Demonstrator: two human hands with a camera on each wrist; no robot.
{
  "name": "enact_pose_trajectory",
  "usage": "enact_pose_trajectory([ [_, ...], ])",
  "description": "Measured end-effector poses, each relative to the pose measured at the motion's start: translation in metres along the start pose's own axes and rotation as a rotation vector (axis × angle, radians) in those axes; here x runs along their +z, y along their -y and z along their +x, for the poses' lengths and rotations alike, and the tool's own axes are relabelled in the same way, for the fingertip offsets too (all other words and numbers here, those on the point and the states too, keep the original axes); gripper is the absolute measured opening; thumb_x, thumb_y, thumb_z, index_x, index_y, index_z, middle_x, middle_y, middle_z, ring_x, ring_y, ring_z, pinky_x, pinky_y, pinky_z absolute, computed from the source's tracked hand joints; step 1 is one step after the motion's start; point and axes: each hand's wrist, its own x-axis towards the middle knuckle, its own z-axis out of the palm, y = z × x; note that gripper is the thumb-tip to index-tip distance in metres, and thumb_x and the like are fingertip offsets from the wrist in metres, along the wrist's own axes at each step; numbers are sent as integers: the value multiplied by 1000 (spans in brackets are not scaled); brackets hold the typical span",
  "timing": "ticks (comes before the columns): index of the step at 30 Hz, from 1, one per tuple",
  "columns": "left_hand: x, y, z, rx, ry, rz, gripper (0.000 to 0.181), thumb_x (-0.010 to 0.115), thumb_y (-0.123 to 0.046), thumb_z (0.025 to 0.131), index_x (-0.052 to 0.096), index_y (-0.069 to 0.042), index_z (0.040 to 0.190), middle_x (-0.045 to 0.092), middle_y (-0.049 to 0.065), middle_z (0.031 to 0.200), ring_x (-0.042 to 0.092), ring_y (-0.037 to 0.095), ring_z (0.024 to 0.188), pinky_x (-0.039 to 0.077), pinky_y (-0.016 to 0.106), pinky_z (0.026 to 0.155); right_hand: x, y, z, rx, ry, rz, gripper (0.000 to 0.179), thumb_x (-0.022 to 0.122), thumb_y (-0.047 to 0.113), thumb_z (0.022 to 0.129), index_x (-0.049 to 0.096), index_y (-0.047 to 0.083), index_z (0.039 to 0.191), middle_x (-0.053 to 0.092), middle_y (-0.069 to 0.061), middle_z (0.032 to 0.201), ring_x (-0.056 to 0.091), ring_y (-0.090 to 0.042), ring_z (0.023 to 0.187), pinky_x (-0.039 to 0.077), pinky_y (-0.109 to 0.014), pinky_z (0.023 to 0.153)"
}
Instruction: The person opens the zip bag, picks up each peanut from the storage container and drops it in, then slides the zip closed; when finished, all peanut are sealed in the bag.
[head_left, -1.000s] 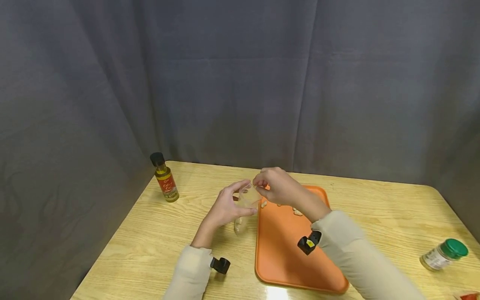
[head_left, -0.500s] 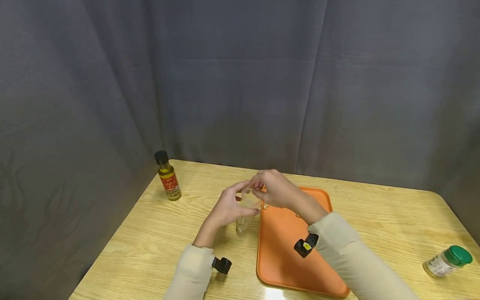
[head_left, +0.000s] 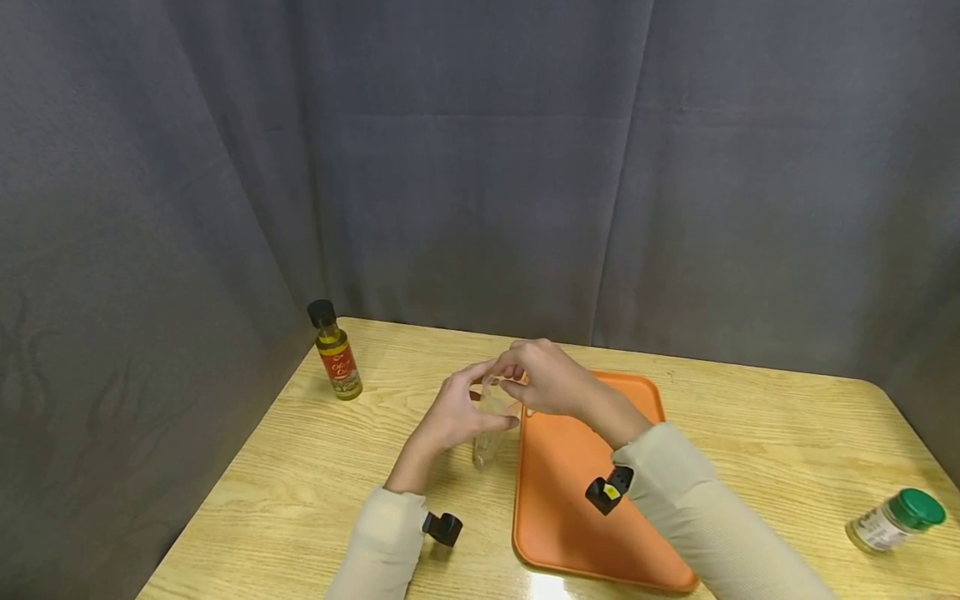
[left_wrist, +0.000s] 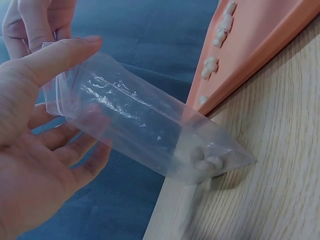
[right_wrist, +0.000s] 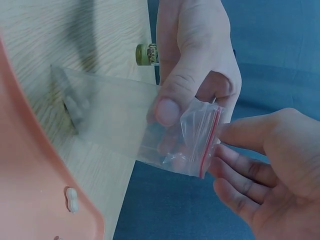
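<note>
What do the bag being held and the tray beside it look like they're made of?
Bag: thin clear plastic film, glossy and creased, with a red zip strip at its mouth; small pale pieces show through it. Tray: orange, probably moulded plastic, smooth and semi-gloss, with a raised rim and a bright glare spot.

Two bare hands, long beige sleeves (head_left: 382, 542), small black camera (head_left: 442, 528) strapped at each wrist
</note>
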Motion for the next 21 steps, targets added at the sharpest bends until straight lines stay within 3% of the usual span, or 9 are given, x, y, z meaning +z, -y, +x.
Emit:
enact_pose_trajectory([
  [5, 1, 2, -1, -4, -4, 19, 80, 88, -20, 75, 51, -14, 146, 56, 1, 139, 52, 22, 120, 48, 44, 94, -2, -1, -4, 8, -3, 16, 16, 73, -2, 85, 78, 2, 100, 69, -2, 88, 65, -14, 79, 56, -29, 72],
  [9, 1, 3, -2, -9, 0, 16, 80, 87, -19, 76, 49, -12, 147, 56, 6, 138, 52, 27, 120, 47, 46, 95, -10, -4, -12, 30, -8, 13, 15, 73, 0, 86, 77, 2, 100, 70, -3, 88, 65, -15, 78, 57, -35, 71],
  [15, -2, 3, -1, -39, -22, 6, 80, 88, -16, 75, 50, -12, 146, 58, 7, 137, 53, 24, 122, 46, 47, 96, -21, -29, -44, 146, 4, 8, 12, 72, 1, 88, 75, 2, 100, 68, -1, 87, 64, -14, 77, 55, -34, 68],
  [21, -3, 3, 0, -41, -19, -5, 80, 87, -16, 76, 49, -11, 146, 56, 7, 139, 52, 24, 124, 44, 47, 98, -15, -61, -81, 274, 19, -11, 12, 71, 1, 87, 74, -2, 98, 67, 0, 83, 61, -14, 75, 53, -35, 67],
])
